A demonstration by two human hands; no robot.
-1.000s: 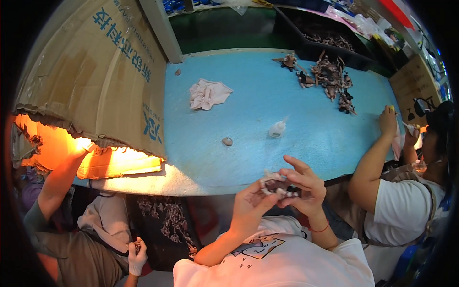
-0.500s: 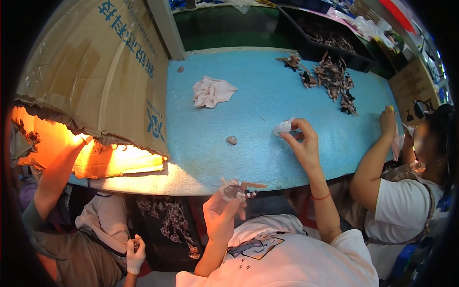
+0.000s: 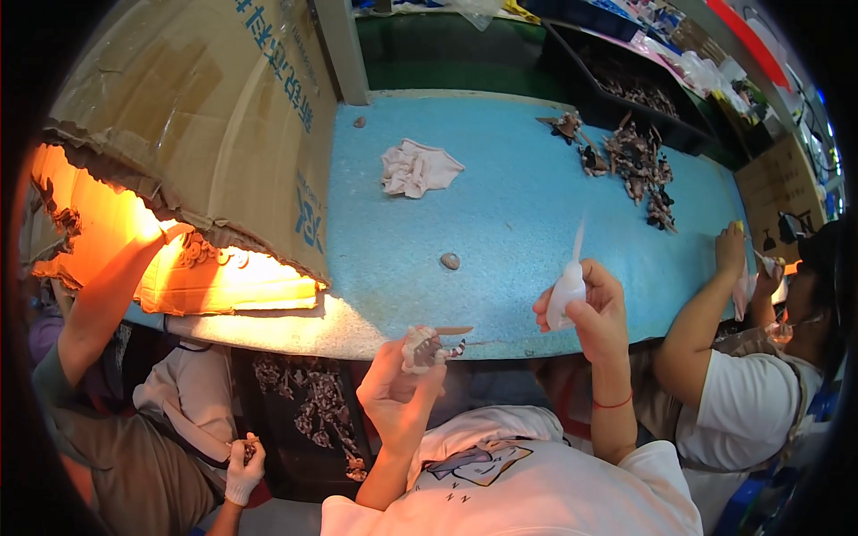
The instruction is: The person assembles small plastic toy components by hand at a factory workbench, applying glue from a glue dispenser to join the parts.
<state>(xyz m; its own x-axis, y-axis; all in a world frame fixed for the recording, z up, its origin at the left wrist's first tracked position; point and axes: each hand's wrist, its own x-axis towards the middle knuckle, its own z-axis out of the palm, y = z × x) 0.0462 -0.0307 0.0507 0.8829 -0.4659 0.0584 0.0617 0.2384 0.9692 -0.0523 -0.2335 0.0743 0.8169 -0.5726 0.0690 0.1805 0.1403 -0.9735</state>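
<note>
My left grip point(image 3: 398, 386) pinches a figure point(image 3: 424, 352) near the desk's edge point(image 3: 505, 343); my right grip point(image 3: 597, 314) clasps a white bottle point(image 3: 566, 292), tip up. Likely I'm readying it; next calls for careful aim.

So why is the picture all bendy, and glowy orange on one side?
In the head view, the fisheye lens bows the front edge of the blue table; in the head view too, bright orange light glows inside the torn cardboard box at left.
</note>
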